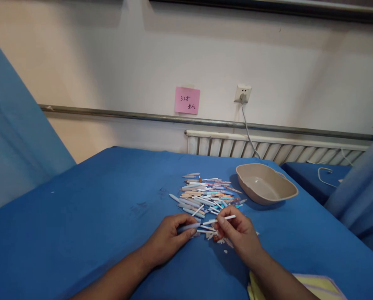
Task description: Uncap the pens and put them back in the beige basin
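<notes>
A heap of pastel pen barrels, caps and thin white refills (205,196) lies on the blue cloth-covered table (95,208). My left hand (170,237) rests on the cloth with its fingers closed round a pale blue pen barrel (189,227). My right hand (239,233) pinches a thin white refill (225,218), whose tip points left toward the barrel's end. A few small loose parts (219,241) lie under and between the hands.
An empty beige bowl (264,183) stands just right of the heap. Behind the table are a white radiator (267,146), a wall socket with a grey cable (243,93) and a pink note (187,100). Yellow paper (317,287) lies at the near right edge.
</notes>
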